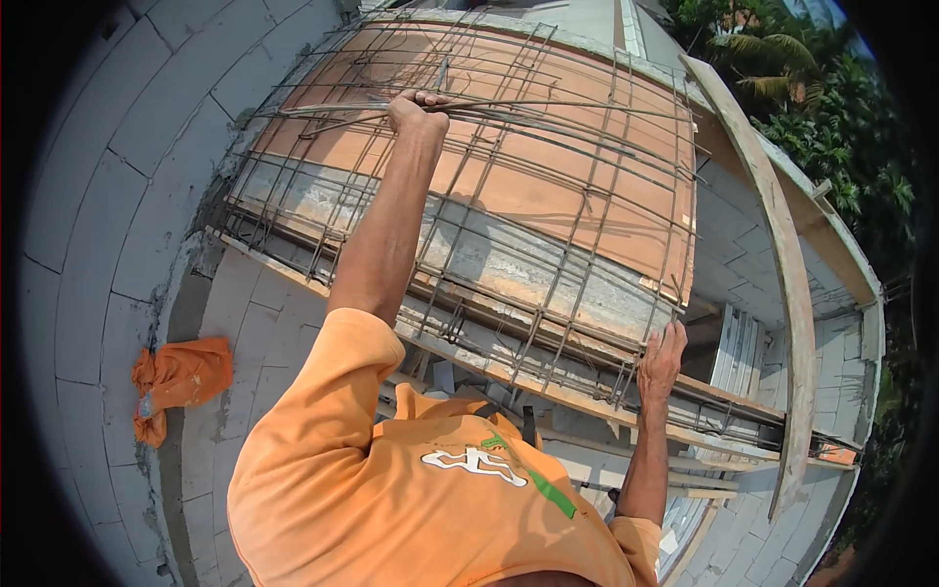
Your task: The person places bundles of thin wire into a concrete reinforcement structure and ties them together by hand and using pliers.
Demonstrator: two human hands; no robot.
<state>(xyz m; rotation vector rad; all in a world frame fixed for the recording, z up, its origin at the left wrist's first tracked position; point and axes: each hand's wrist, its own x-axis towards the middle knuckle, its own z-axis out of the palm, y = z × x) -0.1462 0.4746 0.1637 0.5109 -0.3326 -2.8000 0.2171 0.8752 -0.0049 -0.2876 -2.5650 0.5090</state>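
My left hand (419,110) is closed around a loose bundle of long thin steel rebar rods (548,125), raised above the deck. The rods bow out to both sides of the fist. Below them lies a grid of tied rebar (589,201) over orange-brown formwork panels (509,73). My right hand (661,364) is at the near right corner of the grid, by the deck's edge. Its fingers are bent and closed beside the bar ends; what is inside them is hidden. Along the near edge runs a beam cage of steel bars (469,311).
A pale block wall (108,196) rises on the left, with an orange cloth (184,380) on it. A long wooden plank (773,225) leans across the right side. Timber boards (567,396) edge the near formwork, with an opening below. Trees (831,127) stand beyond.
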